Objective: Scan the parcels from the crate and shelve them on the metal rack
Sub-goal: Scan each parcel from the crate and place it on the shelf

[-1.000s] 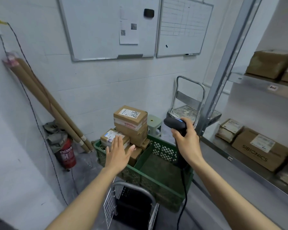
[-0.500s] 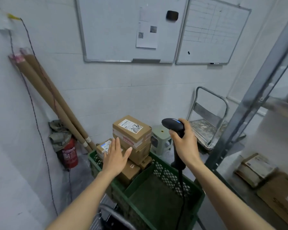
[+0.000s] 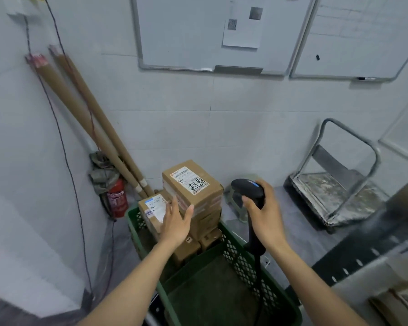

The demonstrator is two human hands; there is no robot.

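Green plastic crate (image 3: 231,252), lattice walls, on the floor. Brown cardboard parcels are stacked at its far end: a tall box (image 3: 193,184) with a white printed label on top, and a smaller labelled box (image 3: 151,212) just left of it. Left hand (image 3: 174,222) flat, fingers straight, thumb splayed, at the tall box's near-left corner; contact unclear. Right hand (image 3: 266,222) wrapped round the grip of a smooth black corded scanner (image 3: 247,189), rounded head turned toward the stack. Perforated grey metal rack (image 3: 358,257) at right, blurred.

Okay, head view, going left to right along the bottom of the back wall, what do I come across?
Red fire extinguisher → topmost parcel → black scanner → folded platform trolley.
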